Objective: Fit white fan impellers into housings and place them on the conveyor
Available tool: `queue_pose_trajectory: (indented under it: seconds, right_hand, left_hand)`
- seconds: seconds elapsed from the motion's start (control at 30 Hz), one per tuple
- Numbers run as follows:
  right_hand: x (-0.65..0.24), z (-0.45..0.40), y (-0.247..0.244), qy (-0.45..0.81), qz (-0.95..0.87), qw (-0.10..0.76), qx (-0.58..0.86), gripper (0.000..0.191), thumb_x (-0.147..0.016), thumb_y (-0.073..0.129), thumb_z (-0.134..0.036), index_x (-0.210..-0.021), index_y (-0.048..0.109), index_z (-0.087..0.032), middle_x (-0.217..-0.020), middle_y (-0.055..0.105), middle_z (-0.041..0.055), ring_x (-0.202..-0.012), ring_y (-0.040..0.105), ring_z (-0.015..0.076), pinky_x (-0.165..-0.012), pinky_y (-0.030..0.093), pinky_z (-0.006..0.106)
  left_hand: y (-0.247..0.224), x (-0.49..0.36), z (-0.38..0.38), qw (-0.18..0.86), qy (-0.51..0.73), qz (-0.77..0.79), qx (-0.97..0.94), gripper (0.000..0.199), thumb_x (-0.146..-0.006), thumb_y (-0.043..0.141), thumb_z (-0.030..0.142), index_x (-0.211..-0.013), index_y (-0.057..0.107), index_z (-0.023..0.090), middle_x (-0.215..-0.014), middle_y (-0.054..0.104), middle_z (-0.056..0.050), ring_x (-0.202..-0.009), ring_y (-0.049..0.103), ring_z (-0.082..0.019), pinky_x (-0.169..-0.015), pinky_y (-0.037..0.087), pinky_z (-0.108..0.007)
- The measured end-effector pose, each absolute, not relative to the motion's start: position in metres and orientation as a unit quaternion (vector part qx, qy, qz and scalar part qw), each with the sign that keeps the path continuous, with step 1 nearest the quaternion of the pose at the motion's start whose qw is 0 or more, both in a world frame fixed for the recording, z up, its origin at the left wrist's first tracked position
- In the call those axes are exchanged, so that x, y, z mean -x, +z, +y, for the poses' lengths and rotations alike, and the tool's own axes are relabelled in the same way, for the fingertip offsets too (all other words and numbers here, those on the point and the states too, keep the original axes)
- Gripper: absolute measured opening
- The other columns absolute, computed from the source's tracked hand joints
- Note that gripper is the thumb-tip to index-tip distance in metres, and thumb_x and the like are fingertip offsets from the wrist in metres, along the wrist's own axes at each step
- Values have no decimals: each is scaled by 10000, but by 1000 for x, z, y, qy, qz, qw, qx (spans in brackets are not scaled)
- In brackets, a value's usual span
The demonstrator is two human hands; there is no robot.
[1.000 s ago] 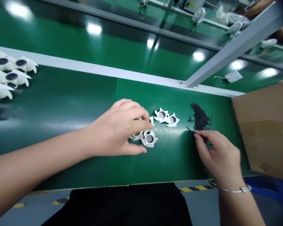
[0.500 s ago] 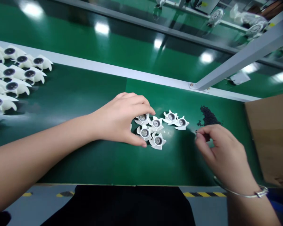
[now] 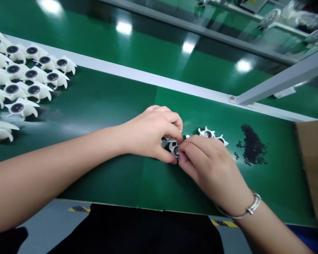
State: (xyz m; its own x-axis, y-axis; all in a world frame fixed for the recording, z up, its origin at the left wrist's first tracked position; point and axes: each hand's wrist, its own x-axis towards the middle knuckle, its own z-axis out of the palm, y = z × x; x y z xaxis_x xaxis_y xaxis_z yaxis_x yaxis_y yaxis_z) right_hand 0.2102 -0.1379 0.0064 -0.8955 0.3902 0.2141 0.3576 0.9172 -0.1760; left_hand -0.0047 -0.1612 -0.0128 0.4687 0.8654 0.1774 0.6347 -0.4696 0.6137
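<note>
Around a small white fan impeller (image 3: pixel 174 149) at mid-table, my left hand (image 3: pixel 156 132) curls its thumb and fingers. Over the impeller's hub, my right hand (image 3: pixel 213 158) pinches thumb and fingertips together. Whatever sits in that pinch is hidden. Neighbouring impellers are mostly covered by my two hands. Just behind my right hand lie two more small white impellers (image 3: pixel 207 134), hubs facing up. To the right of them, a heap of tiny black pieces (image 3: pixel 253 146) spreads on the green tabletop (image 3: pixel 116 183).
Rows of larger white fan impellers (image 3: pixel 34 90) with dark hubs fill the left side. A cardboard box (image 3: pixel 314 162) stands at the right edge. A grey metal post (image 3: pixel 278 79) rises from the white rail (image 3: pixel 127 74) behind the work surface.
My right hand has moved left from beside the black heap to the impeller at my left hand. My left hand's fingers have closed in further. The view has shifted slightly left.
</note>
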Motion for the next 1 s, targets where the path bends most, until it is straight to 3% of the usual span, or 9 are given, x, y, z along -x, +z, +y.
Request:
queue_pose_trajectory:
  seconds: [0.3,0.4,0.5,0.57,0.67,0.77,1.0]
  right_hand:
    - [-210,-154,16,-72,-988,80,111,221,-925,485,-57,-845,683,-115,-732,601,54,-653,530,214,-616,329,375]
    - [-224,-155,20,-66,-989,79,104,203,-944,508,-93,-1031,692,-103,-887,678,76,-742,592,226,-663,370,386]
    - [-257,-144,24,-43,-967,129,214,210,-939,588,-169,-1135,663,-168,-1058,688,81,-893,637,234,-762,431,384]
    - [-287,-133,24,-60,-922,176,341,179,-917,632,-211,-1090,669,-180,-1033,686,78,-906,648,224,-774,462,355]
    - [-329,-122,15,-80,-859,184,470,111,-905,641,-269,-950,681,-174,-867,678,54,-765,647,190,-664,478,305]
    - [-353,-121,1,-41,-863,162,477,131,-916,618,-296,-910,679,-181,-845,688,51,-725,653,185,-639,495,299]
    - [-350,-122,-12,-4,-893,157,422,138,-960,558,-273,-930,660,-185,-909,699,64,-814,662,206,-742,515,338]
  left_hand:
    - [-12,3,-161,224,236,457,-828,242,-675,784,374,-909,774,315,-1114,642,5,-1021,581,-229,-990,357,-421]
    - [-11,3,-161,228,233,459,-826,253,-691,785,399,-929,774,314,-1111,646,1,-1028,585,-229,-999,359,-423]
    - [-11,4,-161,243,229,459,-823,266,-714,784,462,-932,770,311,-1124,647,-8,-1048,583,-231,-1012,353,-426]
    - [-11,5,-161,256,227,457,-821,311,-703,798,491,-955,762,311,-1146,641,-11,-1070,578,-234,-1029,344,-428]
    - [-9,6,-160,274,230,464,-810,505,-694,801,542,-1133,704,311,-1217,620,-29,-1133,559,-252,-1051,345,-431]
    - [-7,8,-158,303,242,471,-792,632,-732,762,582,-1267,617,279,-1267,604,-55,-1161,554,-253,-1004,410,-391]
    - [-3,9,-155,334,242,496,-764,581,-771,728,577,-1253,611,275,-1283,589,-60,-1133,570,-242,-873,496,-328]
